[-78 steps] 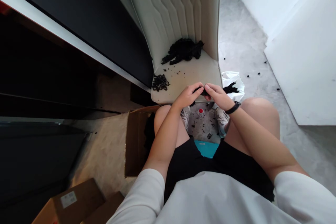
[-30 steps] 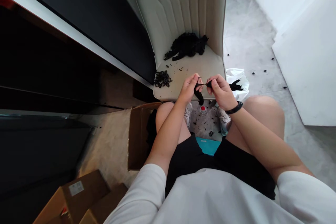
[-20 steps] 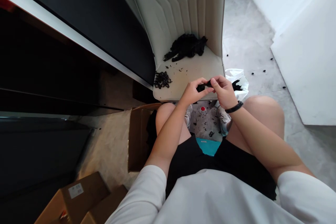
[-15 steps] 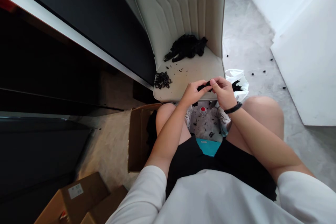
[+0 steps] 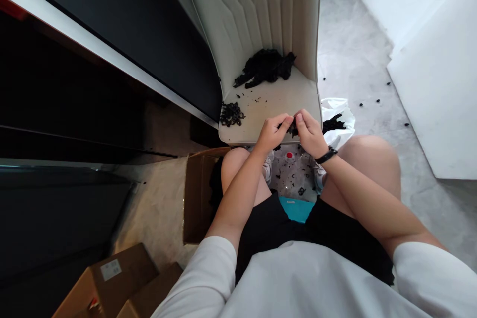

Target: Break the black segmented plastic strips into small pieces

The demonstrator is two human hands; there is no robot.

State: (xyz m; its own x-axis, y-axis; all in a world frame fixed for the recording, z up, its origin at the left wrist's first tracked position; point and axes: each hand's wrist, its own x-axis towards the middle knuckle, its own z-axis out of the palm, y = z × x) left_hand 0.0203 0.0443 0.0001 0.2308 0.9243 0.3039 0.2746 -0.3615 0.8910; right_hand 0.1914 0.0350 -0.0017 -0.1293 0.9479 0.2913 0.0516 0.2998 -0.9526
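Observation:
Both my left hand (image 5: 275, 131) and my right hand (image 5: 309, 131) are closed on a small black rubbery-looking piece (image 5: 292, 129), thumbs on top and fingertips almost meeting. They hold it just above the front edge of a cream padded chair (image 5: 261, 114). Toward the backrest lies a larger heap of black ragged pieces (image 5: 266, 67). A small pile of black ring-like bits (image 5: 231, 114) rests at the seat's left front corner, with crumbs scattered between. Beside my right hand, a white plastic bag (image 5: 345, 121) has black pieces in its mouth. Fingers cover most of the held piece.
An open cardboard box (image 5: 196, 198) with dark material stands by my left knee. Between my feet are black scraps and a red-capped clear container (image 5: 289, 155). A teal object (image 5: 297, 208) lies below me. More cartons (image 5: 124, 273) stand lower left; a dark cabinet (image 5: 112, 25) flanks the chair.
My two hands have turned their thumbs upright and closed tighter around the black piece, the right one shifting slightly left. The piles on the chair have not moved.

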